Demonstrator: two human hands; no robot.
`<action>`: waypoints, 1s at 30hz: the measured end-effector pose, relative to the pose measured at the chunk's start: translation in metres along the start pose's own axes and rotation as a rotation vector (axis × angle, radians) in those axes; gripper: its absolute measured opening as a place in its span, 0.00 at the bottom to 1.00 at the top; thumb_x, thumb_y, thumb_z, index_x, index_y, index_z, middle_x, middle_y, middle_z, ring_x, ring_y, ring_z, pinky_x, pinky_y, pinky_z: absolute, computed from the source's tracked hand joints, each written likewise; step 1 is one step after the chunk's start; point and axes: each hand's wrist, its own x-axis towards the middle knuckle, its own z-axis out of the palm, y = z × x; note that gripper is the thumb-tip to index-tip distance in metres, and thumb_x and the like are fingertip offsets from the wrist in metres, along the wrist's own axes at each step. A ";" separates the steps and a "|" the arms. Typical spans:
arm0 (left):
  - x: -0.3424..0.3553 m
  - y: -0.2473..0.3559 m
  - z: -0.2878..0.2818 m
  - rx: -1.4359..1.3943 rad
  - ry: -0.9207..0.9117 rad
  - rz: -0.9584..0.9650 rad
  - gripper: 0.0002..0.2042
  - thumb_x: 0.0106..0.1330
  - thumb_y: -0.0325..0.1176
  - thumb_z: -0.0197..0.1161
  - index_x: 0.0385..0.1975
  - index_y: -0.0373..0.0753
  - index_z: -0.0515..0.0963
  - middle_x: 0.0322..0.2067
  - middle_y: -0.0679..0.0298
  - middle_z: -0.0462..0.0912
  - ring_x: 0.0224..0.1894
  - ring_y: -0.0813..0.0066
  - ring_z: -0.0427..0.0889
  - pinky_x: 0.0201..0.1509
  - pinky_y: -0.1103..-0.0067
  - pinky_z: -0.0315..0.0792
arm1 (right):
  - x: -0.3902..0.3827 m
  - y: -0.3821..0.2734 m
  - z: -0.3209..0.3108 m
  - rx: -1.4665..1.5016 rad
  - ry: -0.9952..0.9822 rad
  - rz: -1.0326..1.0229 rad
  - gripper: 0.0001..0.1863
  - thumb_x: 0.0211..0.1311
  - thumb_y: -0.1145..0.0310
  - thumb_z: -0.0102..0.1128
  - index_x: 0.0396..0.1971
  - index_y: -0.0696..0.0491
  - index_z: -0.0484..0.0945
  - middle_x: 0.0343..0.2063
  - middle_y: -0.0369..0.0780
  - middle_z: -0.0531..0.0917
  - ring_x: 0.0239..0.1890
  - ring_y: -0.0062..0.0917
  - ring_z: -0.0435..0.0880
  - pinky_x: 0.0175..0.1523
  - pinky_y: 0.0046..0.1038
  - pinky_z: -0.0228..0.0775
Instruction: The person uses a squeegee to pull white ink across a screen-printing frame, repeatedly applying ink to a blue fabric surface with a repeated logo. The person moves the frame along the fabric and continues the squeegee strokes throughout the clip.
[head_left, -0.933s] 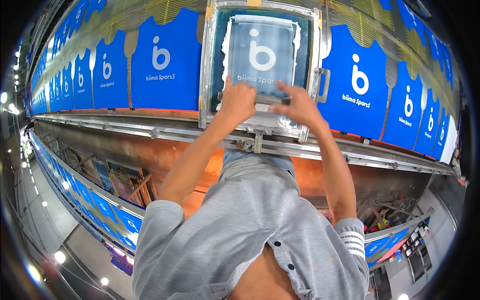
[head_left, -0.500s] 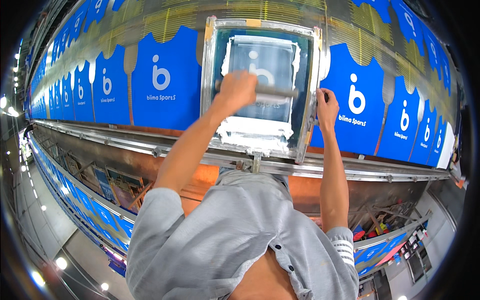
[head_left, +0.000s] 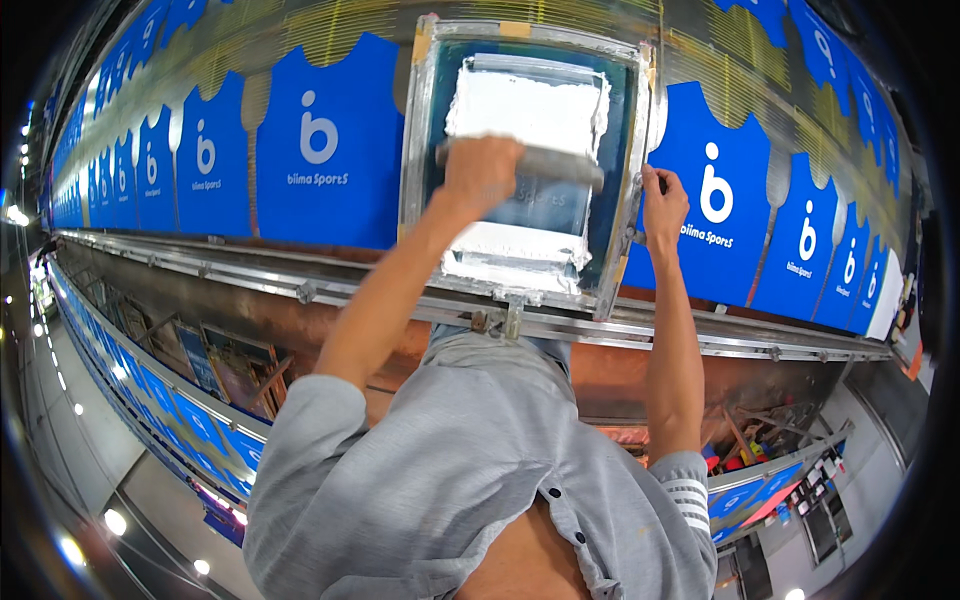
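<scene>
Head view shows my left hand [head_left: 482, 172] clamped on the squeegee [head_left: 545, 163], which lies across the middle of the printing screen [head_left: 520, 150]. My right hand [head_left: 663, 203] is closed on the right rail of the screen's frame [head_left: 630, 190], steadying it. White ink [head_left: 525, 105] is spread over the upper mesh, with another band near the bottom edge. The screen sits on the long desk [head_left: 300, 270], between rows of blue shirt panels [head_left: 320, 150]. To do this stroke well, I judge the blade needs even pressure and a steady angle while the frame stays pinned; whether the blade sits fully flat I cannot quite tell, since it is blurred.
</scene>
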 end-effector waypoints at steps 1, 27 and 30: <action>-0.032 0.008 0.011 -0.009 -0.036 0.007 0.18 0.52 0.24 0.60 0.42 0.45 0.87 0.36 0.56 0.89 0.40 0.52 0.87 0.42 0.61 0.78 | 0.001 0.004 0.000 0.007 0.015 0.001 0.19 0.67 0.56 0.64 0.40 0.61 0.85 0.29 0.46 0.88 0.32 0.29 0.86 0.41 0.33 0.75; -0.243 -0.235 -0.115 0.013 0.055 -0.048 0.18 0.50 0.19 0.60 0.41 0.40 0.85 0.40 0.58 0.89 0.41 0.54 0.87 0.45 0.64 0.79 | -0.145 -0.163 0.267 0.287 0.109 -0.056 0.13 0.69 0.65 0.60 0.37 0.61 0.85 0.31 0.50 0.88 0.33 0.40 0.88 0.41 0.37 0.77; -0.244 -0.242 -0.117 -0.024 0.060 -0.057 0.19 0.49 0.17 0.60 0.41 0.41 0.86 0.38 0.56 0.88 0.40 0.52 0.86 0.43 0.63 0.78 | -0.147 -0.169 0.273 0.226 0.100 -0.072 0.13 0.69 0.64 0.59 0.38 0.60 0.85 0.33 0.50 0.88 0.36 0.44 0.88 0.43 0.39 0.77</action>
